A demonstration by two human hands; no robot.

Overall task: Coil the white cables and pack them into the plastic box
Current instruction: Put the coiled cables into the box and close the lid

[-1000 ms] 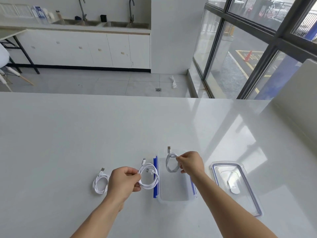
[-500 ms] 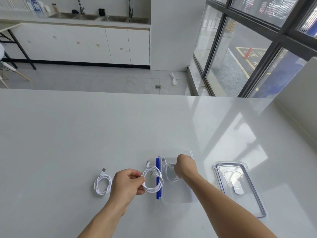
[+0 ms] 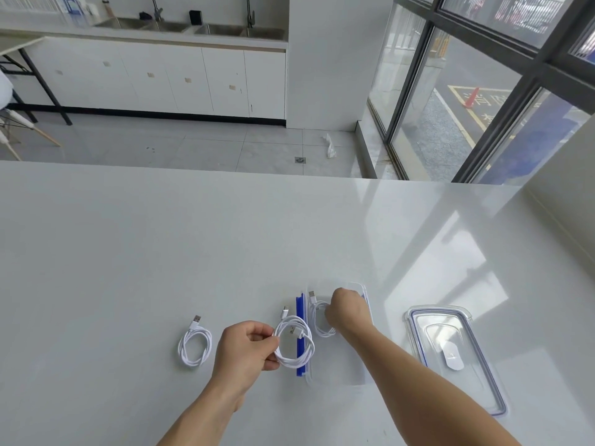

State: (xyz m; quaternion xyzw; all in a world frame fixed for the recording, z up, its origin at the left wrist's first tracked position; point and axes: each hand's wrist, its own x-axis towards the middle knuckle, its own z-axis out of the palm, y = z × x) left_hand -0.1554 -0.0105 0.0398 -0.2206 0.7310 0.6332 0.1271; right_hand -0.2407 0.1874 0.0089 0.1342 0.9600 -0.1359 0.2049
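A clear plastic box (image 3: pixel 335 371) with blue side clips stands open on the white table. My right hand (image 3: pixel 346 312) reaches down inside it, fingers closed on a coiled white cable (image 3: pixel 318 318) that lies in the box. My left hand (image 3: pixel 246 347) pinches a second coiled white cable (image 3: pixel 294 346) just left of the box, its loop overlapping the blue clip (image 3: pixel 300 336). A third coiled white cable (image 3: pixel 194 346) lies flat on the table further left, untouched.
The box's clear lid (image 3: pixel 457 355) with a blue seal lies on the table to the right. The white table (image 3: pixel 161 252) stretches far ahead. A white wall edge rises at the far right; a window and cabinets stand beyond the table.
My right hand has lowered its coiled cable down into the box. My left hand has carried the second coil right, up to the box's blue clip.
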